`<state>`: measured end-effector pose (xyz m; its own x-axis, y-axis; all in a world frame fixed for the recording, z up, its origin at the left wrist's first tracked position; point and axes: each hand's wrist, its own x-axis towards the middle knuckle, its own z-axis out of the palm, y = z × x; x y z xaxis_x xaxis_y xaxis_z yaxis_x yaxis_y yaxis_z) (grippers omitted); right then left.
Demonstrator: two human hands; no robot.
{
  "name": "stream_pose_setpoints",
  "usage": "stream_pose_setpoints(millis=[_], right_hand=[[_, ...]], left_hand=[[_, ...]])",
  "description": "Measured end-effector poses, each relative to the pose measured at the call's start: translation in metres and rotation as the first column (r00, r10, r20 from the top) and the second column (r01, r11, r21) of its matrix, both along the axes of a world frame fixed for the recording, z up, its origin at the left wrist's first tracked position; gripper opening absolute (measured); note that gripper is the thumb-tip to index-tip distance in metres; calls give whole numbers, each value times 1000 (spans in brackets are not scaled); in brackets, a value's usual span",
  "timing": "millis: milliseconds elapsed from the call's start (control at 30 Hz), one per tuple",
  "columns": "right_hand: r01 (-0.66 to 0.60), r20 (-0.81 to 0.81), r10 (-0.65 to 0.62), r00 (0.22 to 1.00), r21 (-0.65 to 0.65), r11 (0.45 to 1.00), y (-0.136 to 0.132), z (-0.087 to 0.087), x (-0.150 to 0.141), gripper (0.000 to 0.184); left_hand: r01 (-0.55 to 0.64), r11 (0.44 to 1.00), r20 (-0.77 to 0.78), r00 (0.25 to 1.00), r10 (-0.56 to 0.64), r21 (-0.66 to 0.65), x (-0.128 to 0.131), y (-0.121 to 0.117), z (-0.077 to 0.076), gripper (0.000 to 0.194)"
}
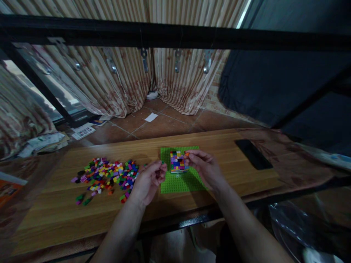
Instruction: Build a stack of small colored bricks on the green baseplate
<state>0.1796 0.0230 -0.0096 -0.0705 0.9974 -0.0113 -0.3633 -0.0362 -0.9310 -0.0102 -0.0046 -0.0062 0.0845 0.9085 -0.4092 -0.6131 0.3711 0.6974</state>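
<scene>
A green studded baseplate (178, 187) lies on the wooden board, bearing a small block of many-coloured toy bricks (177, 163). My right hand (205, 166) is over the plate's right part, its thumb and finger pinched on an orange brick (187, 153) at the block's upper right edge. I cannot tell whether that brick touches the block. Left of the block, my left hand (150, 179) is closed in a pinch, with a small dark green brick (162, 163) at its fingertips. Its other fingers are curled.
Loose coloured bricks (109, 175) are spread over the wooden board (82, 223) on the left. A black phone-like slab (253, 154) lies at the right end. A dark metal bar (175, 34) with hooks crosses in front, before striped curtains (117, 80).
</scene>
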Motion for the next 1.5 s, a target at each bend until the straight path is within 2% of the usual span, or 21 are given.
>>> stream_pose_setpoints(millis=[100,167,400,533,833,1000,1100,1200,1400,1500], right_hand=[[-106,-195,81,977,-123,987,0,2,1,14],[-143,-258,97,961,-165,976,0,4,2,13],[-153,-341,77,937,-202,967,3,3,6,13],[-114,-310,49,949,-196,974,5,2,9,11],[47,-103,-56,993,-84,995,9,1,14,19],[125,147,-136,980,80,989,11,-5,17,15],[113,336,-191,923,238,965,11,-13,17,12],[95,482,-266,835,350,932,10,-19,13,16],[-13,651,-314,691,445,895,2,-13,4,10],[-80,688,-306,658,467,880,1,-10,2,13]], left_hand=[[10,1000,-17,1000,-10,-2,0,0,0,23],[14,1000,-27,1000,-14,0,0,0,0,23],[16,1000,-42,999,-16,1,0,0,0,23],[9,1000,-48,999,-10,-10,0,0,1,25],[10,1000,-92,996,-11,-15,0,0,-1,26],[14,1000,-120,993,-15,-8,0,0,-2,26],[21,1000,-134,991,-23,-14,0,0,-1,27],[35,999,-149,988,-37,-18,0,0,0,28],[48,999,-175,983,-50,-18,-1,0,-2,28],[48,999,-186,981,-51,-19,-1,0,-2,26]])
